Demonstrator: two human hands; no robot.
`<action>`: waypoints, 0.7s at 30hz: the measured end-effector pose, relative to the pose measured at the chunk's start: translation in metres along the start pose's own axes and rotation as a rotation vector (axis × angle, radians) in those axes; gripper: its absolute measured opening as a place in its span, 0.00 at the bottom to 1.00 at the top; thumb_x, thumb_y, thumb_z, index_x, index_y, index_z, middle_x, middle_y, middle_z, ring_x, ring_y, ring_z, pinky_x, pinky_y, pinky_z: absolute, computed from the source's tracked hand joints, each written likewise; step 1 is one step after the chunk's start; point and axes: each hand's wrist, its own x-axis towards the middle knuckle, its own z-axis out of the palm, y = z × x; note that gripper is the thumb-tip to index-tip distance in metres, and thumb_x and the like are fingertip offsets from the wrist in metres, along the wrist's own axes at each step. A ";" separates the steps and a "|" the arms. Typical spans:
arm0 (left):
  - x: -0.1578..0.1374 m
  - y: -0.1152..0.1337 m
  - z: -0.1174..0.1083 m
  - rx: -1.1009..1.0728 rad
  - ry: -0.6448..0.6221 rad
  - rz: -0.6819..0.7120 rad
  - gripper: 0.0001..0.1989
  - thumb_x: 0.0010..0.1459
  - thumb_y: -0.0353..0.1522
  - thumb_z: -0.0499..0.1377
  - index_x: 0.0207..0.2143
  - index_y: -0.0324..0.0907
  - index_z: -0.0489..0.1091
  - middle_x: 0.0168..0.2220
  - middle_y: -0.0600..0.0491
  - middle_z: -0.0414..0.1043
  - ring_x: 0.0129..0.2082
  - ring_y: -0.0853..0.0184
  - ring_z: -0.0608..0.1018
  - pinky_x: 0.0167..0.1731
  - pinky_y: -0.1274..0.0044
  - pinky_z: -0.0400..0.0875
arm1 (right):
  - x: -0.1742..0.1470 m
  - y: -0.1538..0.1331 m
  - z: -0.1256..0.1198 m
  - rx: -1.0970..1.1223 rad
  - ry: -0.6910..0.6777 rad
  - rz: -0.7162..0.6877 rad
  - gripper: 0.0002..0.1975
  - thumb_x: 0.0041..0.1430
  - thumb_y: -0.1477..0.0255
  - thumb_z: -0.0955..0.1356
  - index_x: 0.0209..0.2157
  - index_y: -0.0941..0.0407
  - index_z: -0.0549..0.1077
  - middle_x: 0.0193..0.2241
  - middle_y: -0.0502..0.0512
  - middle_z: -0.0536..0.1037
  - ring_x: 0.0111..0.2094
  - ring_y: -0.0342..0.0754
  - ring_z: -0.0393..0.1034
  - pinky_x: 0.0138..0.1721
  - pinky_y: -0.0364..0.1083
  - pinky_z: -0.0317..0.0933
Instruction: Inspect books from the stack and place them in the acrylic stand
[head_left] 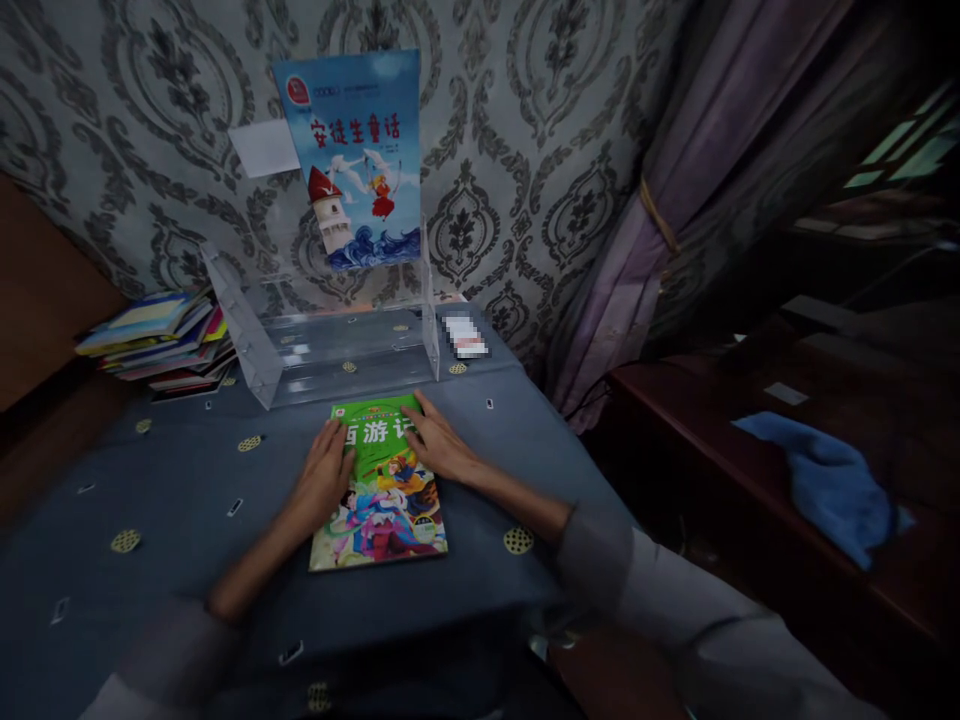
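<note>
A book (386, 500) with a green and multicoloured cover lies on the blue tablecloth, its cover facing up. My left hand (325, 472) rests along the book's upper left edge, fingers stretched out over the cover. On the opposite side, my right hand (441, 445) touches the upper right part of the book with its fingers apart. Just beyond the book stands a clear acrylic rack (337, 370). Above the back of the rack, a blue book (367, 180) with red title characters stands upright, facing me.
A pile of books (161, 340) sits left of the rack. A small blurred item (465, 336) lies to its right. Patterned wallpaper and a tied purple curtain (637, 230) are behind the table. A blue cloth (832, 480) hangs over a dark red surface (705, 430) at right.
</note>
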 end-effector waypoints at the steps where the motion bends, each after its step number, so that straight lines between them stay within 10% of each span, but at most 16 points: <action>1: 0.007 -0.004 0.000 0.002 -0.021 -0.008 0.26 0.68 0.39 0.44 0.60 0.32 0.64 0.64 0.35 0.64 0.66 0.53 0.65 0.65 0.58 0.59 | 0.000 -0.001 0.002 0.003 0.006 0.011 0.26 0.66 0.74 0.62 0.63 0.65 0.64 0.71 0.71 0.49 0.71 0.59 0.44 0.69 0.58 0.48; 21: 0.045 0.002 0.007 0.074 -0.100 0.106 0.26 0.69 0.40 0.46 0.61 0.34 0.64 0.64 0.38 0.64 0.67 0.55 0.64 0.65 0.58 0.59 | -0.002 0.002 0.016 0.004 0.089 0.033 0.28 0.67 0.70 0.61 0.66 0.68 0.59 0.70 0.73 0.50 0.71 0.60 0.45 0.69 0.60 0.47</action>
